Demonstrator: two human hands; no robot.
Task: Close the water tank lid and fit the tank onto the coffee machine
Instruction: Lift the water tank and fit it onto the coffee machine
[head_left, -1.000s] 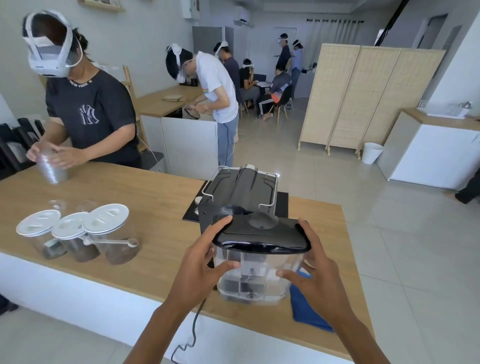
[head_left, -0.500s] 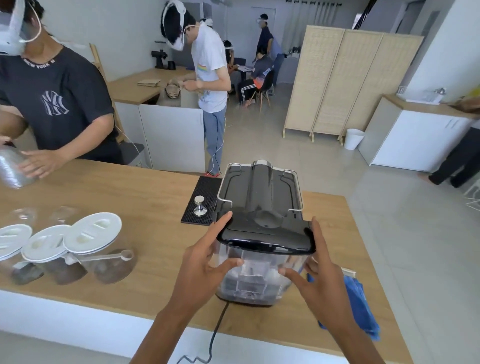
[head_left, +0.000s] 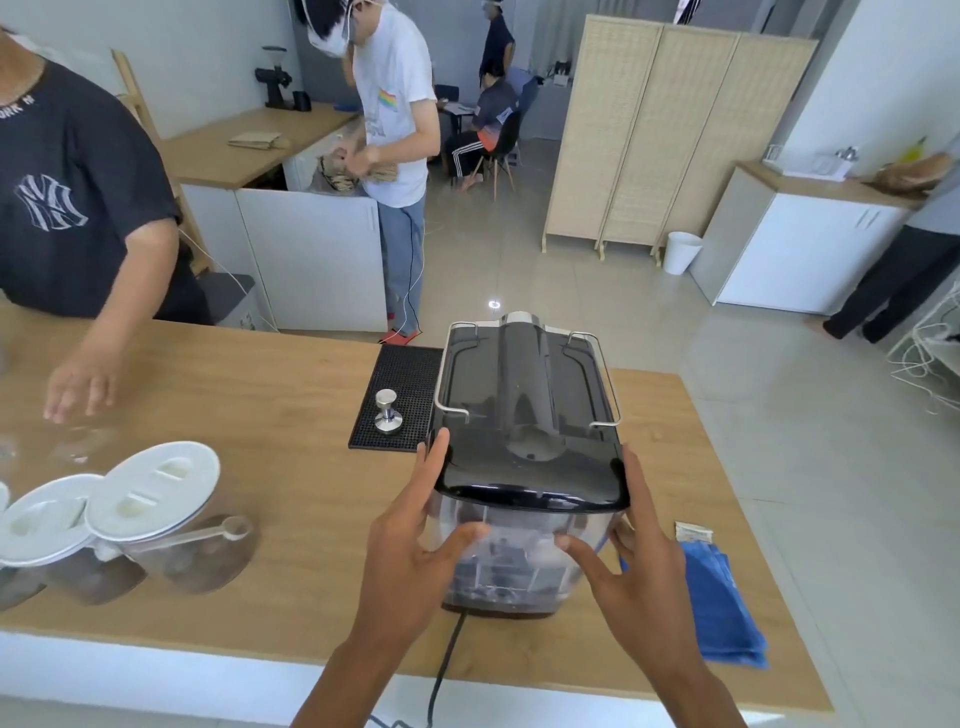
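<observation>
Tamper (head_left: 388, 414) on mat (head_left: 400, 387), blue cloth (head_left: 719, 605)

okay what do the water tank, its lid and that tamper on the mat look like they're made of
Tank: clear plastic by the look; its insides show through the wall.
Lid: glossy black plastic, probably; it shows bright reflections.
Tamper: polished metal, likely steel; silvery and mirror-like.
Mat: matte black, perhaps rubber, finely textured.

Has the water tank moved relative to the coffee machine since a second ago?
Yes. The water tank has come forward against the coffee machine; its lid now meets the machine's top.
</observation>
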